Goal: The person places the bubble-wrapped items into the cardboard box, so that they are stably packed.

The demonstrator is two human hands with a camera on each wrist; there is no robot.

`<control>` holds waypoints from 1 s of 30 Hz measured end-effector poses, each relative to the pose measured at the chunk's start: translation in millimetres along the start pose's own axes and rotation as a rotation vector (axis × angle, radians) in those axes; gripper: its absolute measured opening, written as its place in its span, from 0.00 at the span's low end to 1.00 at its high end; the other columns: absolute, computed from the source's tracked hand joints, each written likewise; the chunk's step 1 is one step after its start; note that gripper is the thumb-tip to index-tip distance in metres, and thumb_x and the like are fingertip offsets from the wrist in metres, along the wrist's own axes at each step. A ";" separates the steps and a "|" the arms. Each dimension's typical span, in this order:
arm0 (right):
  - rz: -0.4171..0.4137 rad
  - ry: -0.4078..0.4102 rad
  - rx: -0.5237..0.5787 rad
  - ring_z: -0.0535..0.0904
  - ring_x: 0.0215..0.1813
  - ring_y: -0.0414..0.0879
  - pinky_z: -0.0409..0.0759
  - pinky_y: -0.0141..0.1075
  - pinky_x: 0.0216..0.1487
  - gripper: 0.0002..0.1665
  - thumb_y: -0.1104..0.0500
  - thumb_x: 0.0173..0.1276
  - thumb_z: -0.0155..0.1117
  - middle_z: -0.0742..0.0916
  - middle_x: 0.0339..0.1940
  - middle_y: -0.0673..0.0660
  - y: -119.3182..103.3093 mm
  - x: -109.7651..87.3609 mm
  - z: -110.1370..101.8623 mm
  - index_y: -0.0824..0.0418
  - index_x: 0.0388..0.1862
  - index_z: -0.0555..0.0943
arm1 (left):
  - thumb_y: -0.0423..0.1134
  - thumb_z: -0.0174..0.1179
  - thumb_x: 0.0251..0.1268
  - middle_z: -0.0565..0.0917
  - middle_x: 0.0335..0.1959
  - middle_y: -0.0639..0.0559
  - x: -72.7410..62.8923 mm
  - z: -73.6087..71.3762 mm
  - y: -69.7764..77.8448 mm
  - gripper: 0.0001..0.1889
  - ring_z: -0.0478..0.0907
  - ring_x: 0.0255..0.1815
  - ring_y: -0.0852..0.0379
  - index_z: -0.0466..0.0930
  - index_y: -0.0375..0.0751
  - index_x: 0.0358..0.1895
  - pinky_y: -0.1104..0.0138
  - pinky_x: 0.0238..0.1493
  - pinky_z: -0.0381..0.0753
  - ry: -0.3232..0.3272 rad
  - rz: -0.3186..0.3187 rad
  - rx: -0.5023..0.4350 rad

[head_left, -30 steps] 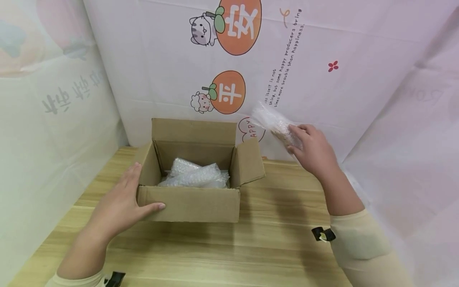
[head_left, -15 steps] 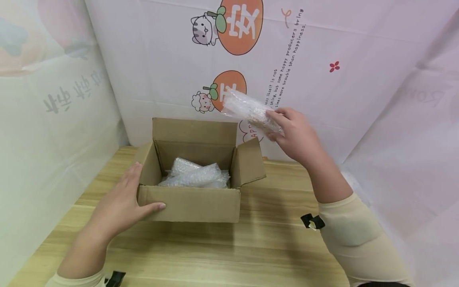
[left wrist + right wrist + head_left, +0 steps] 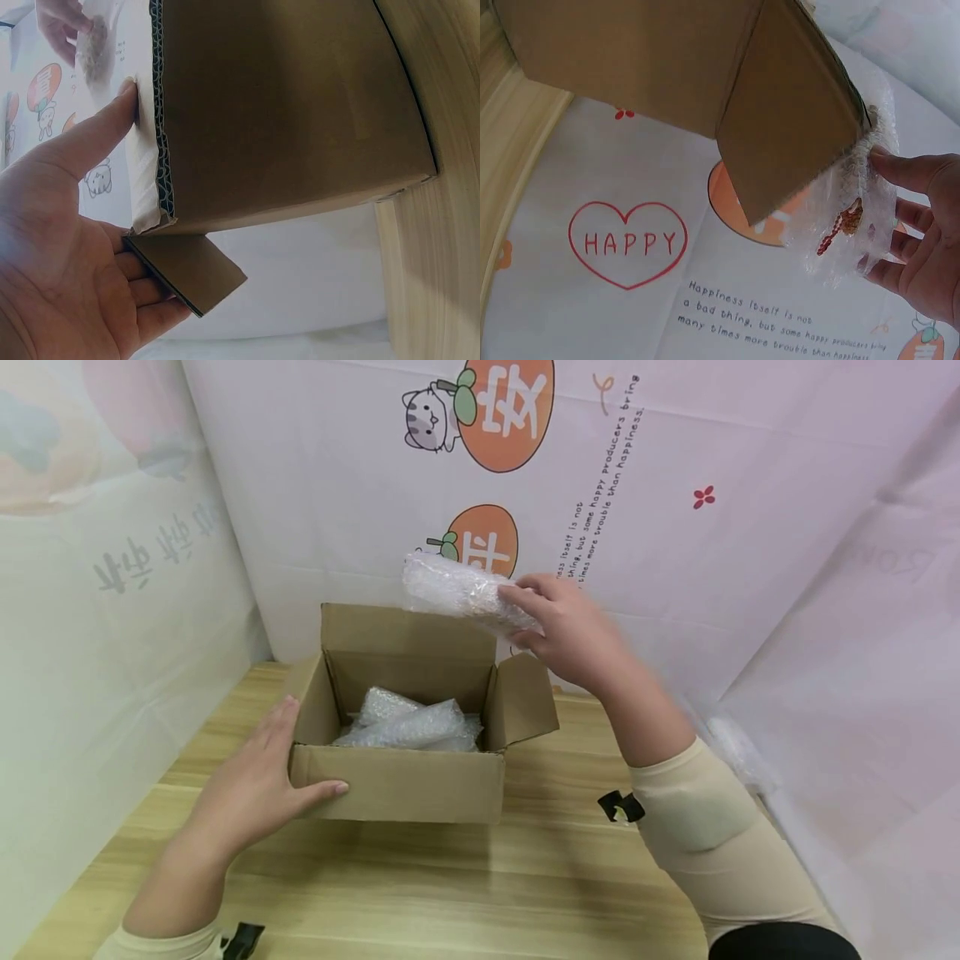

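High over the back of an open cardboard box (image 3: 405, 789), my right hand (image 3: 566, 631) grips a bubble-wrapped item (image 3: 450, 585) by its right end. Through the clear wrap (image 3: 859, 191), the right wrist view shows something whitish with a string of reddish-orange beads. My left hand (image 3: 243, 789) holds the front left corner of the box, its thumb on the front flap. In the left wrist view its fingers curl behind a small side flap (image 3: 191, 270). Several other bubble-wrapped pieces (image 3: 408, 724) lie inside the box.
The box stands on a wooden table (image 3: 390, 885) with its flaps spread outward. A printed white cloth (image 3: 637, 527) hangs behind, and white side sheets enclose the left and right. More clear wrap (image 3: 738, 752) lies at the right, beyond the right forearm.
My right hand has carried the bubble-wrapped item leftward and slightly up, from right of the box to over its back flap. My left hand and the box have stayed put.
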State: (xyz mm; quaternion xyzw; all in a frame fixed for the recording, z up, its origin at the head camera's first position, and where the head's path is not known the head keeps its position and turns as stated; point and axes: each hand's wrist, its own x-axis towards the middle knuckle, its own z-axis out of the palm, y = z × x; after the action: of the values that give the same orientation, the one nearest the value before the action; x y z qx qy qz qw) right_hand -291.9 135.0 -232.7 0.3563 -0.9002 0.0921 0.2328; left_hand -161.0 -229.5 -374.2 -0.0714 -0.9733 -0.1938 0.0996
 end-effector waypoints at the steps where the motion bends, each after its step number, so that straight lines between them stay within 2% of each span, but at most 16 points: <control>1: -0.007 -0.008 0.012 0.70 0.66 0.56 0.70 0.49 0.68 0.35 0.58 0.63 0.72 0.77 0.64 0.58 -2.2 2.0 2.2 0.50 0.69 0.74 | 0.80 0.55 0.48 0.41 0.80 0.37 0.1 0.1 -0.1 0.68 0.47 0.78 0.32 0.30 0.39 0.79 0.35 0.70 0.56 0.001 0.000 0.000; 5: -0.036 -0.064 0.061 0.68 0.68 0.54 0.70 0.48 0.68 0.36 0.57 0.64 0.71 0.76 0.66 0.56 -10.5 9.0 11.7 0.49 0.71 0.72 | 0.80 0.55 0.48 0.41 0.80 0.37 0.3 0.5 -0.4 0.68 0.47 0.78 0.32 0.30 0.39 0.79 0.35 0.70 0.56 -0.001 0.001 0.002; 9: -0.053 -0.119 0.062 0.68 0.69 0.53 0.69 0.46 0.69 0.37 0.56 0.64 0.71 0.75 0.67 0.53 -18.2 14.1 18.9 0.47 0.72 0.71 | 0.80 0.55 0.48 0.41 0.80 0.36 0.8 0.6 -0.6 0.68 0.47 0.77 0.31 0.30 0.39 0.79 0.35 0.70 0.56 -0.004 -0.002 0.005; 19: -0.151 -0.204 0.103 0.71 0.62 0.50 0.74 0.42 0.62 0.35 0.56 0.64 0.71 0.78 0.62 0.54 -29.5 25.9 41.8 0.50 0.70 0.73 | 0.81 0.55 0.48 0.42 0.80 0.35 1.1 0.6 -0.8 0.68 0.48 0.77 0.30 0.30 0.38 0.79 0.35 0.71 0.55 0.002 0.001 0.001; 26: -0.148 -0.361 0.115 0.73 0.63 0.51 0.75 0.41 0.63 0.34 0.59 0.64 0.71 0.78 0.63 0.55 -35.7 29.7 63.4 0.50 0.70 0.74 | 0.81 0.54 0.48 0.41 0.80 0.35 0.7 -0.2 -0.8 0.69 0.48 0.77 0.30 0.30 0.38 0.79 0.35 0.71 0.55 -0.007 -0.001 0.004; 30: -0.139 -0.415 0.109 0.73 0.63 0.50 0.75 0.42 0.65 0.30 0.58 0.65 0.70 0.78 0.62 0.54 -38.2 29.4 73.3 0.52 0.67 0.76 | 0.80 0.55 0.48 0.41 0.80 0.36 0.2 -1.3 -0.5 0.68 0.48 0.77 0.31 0.31 0.38 0.79 0.35 0.71 0.55 -0.007 0.001 0.004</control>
State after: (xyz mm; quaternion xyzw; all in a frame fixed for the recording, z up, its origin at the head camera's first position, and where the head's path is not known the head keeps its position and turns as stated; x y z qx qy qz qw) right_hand -310.4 65.2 -282.6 0.4409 -0.8957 0.0492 0.0290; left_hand -161.0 -230.4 -373.2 -0.0722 -0.9740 -0.1917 0.0967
